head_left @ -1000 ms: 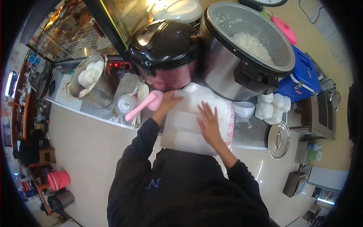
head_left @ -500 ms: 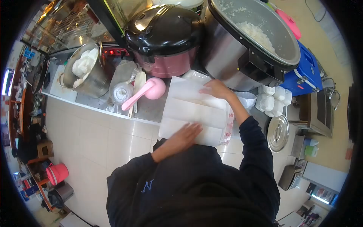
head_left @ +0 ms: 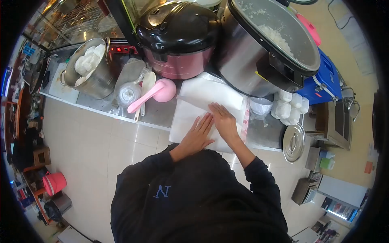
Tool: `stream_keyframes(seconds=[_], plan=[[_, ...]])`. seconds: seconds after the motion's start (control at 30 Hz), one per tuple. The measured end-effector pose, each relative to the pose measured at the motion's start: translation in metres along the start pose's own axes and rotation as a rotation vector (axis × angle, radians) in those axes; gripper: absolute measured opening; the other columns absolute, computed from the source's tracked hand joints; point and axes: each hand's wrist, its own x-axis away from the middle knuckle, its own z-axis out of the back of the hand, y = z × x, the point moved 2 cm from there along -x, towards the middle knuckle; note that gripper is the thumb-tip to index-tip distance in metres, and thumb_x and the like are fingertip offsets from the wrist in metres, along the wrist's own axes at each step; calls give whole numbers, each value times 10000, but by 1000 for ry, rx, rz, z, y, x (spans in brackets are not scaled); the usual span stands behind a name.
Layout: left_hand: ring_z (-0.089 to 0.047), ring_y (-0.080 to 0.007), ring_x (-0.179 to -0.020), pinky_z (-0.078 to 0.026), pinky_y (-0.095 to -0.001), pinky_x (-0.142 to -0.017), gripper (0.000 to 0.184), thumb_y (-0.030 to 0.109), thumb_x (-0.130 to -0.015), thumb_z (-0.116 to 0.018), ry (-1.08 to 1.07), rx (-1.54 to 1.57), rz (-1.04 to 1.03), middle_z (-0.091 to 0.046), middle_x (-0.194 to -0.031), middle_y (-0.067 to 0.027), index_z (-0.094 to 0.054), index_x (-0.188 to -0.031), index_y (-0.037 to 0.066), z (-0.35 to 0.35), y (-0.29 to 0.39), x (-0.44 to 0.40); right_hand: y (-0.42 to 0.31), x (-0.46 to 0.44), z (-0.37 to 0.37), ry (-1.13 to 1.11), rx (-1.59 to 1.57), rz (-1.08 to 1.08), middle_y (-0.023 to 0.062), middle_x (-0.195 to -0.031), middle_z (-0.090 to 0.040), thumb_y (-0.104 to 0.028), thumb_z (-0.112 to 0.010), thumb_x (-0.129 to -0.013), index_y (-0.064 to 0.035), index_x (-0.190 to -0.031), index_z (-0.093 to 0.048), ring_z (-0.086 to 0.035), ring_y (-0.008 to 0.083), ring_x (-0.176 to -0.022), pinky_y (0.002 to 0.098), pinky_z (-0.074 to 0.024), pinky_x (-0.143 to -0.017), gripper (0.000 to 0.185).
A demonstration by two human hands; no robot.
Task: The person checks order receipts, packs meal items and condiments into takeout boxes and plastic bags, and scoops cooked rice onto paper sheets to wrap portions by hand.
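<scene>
A stack of white paper sheets (head_left: 211, 90) lies at the counter's front edge, with a raised fold running across the top sheet. My left hand (head_left: 197, 135) rests flat on the paper's near part, its fingers stretched out and the thumb apart. My right hand (head_left: 224, 123) is just beside it, fingers extended and laid along the fold; the two hands' fingertips almost meet. Neither hand grips anything that I can see. Clear plastic with red print (head_left: 245, 121) shows under the paper's right edge. To the left lies a pink ladle (head_left: 164, 90) next to a white rice paddle (head_left: 148, 82).
Behind the paper stand a closed black and pink rice cooker (head_left: 178, 48) and a large open cooker (head_left: 247, 56) holding rice (head_left: 277, 40). A steel pot (head_left: 97, 77) is at the left. Several white wrapped bundles (head_left: 281, 110) and a round steel lid (head_left: 293, 142) are at the right.
My right hand has come down from the paper's far right part to its middle, beside my left hand. The sheet's upper part is now folded toward me, under the hands.
</scene>
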Motion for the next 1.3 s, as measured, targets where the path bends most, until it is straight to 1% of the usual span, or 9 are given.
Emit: stream_keyframes(seconds=[0.2, 0.4, 0.73, 0.87, 0.93, 1.0, 1.07, 1.2, 1.3], plan=[[-166, -334, -1357, -130, -467, -1097, 761, 451, -874, -465, 73, -6, 7, -240, -1425, -222, -231, -1360, -86, 6, -2, -15, 12, -27, 11, -325, -291, -406, 133, -1127, -598, -31, -550, -758, -54, -1137, -563, -601, 260, -979, 343, -515, -790, 379], [-285, -312, -1287, -145, -474, -1089, 622, 403, -865, -501, 25, 18, 49, -391, -1300, -192, -375, -1262, -60, 2, -13, -28, 1, -4, -7, -12, -94, -95, 115, -1156, -588, 3, -550, -774, -79, -1127, -574, -569, 284, -1060, 359, -494, -852, 363], [-407, -264, -1223, -294, -460, -1037, 523, 43, -742, -568, 371, 277, -182, -459, -1269, -143, -451, -1252, 25, 22, -38, 1, -15, 11, -17, -133, 3, -28, 184, -1306, -452, -109, -547, -837, 34, -1251, -438, -417, 295, -1239, 406, -322, -1051, 451], [-313, -285, -1305, -267, -446, -1059, 585, 16, -735, -541, 192, 53, 51, -361, -1377, -179, -397, -1302, -14, 2, -31, -9, -17, 29, -12, -148, -67, -96, 189, -1346, -397, -120, -563, -839, 46, -1290, -383, -358, 310, -1275, 421, -291, -1066, 513], [-386, -263, -1257, -279, -447, -1051, 535, 20, -767, -530, 277, 104, 88, -434, -1320, -163, -405, -1284, -29, -7, -38, -3, -12, 44, -4, -93, -73, -156, 194, -1329, -416, -117, -576, -834, 55, -1286, -384, -384, 310, -1258, 415, -307, -1057, 521], [-436, -252, -1219, -290, -450, -1044, 500, 22, -779, -535, 313, 159, 153, -478, -1282, -152, -422, -1263, -39, -9, -44, 7, -2, 56, 1, -51, -188, -290, 174, -1227, -513, -89, -599, -815, 2, -1251, -431, -441, 322, -1202, 414, -349, -1023, 476], [-541, -241, -1047, -293, -472, -1038, 337, 38, -780, -571, 370, 173, 162, -608, -1045, -112, -570, -1117, 28, -8, -55, 6, 11, 69, -2, -73, -303, -394, 158, -1167, -560, -80, -602, -811, -33, -1214, -465, -480, 327, -1161, 414, -369, -1005, 429], [-571, -220, -883, -278, -478, -1044, 141, 103, -769, -616, 306, 336, 185, -638, -794, -69, -678, -895, 105, 0, -83, -9, 41, 51, 9, -115, -141, -160, 141, -993, -640, -61, -614, -797, -36, -965, -596, -594, 296, -943, 328, -496, -777, 171], [-576, -221, -882, -255, -480, -1041, 98, 160, -741, -648, 118, 430, 230, -644, -802, -67, -682, -820, 113, 6, -102, -26, 73, 28, 0, -352, -736, -609, 116, -893, -660, -120, -703, -715, -41, -817, -645, -597, 253, -864, 321, -477, -749, 141]])
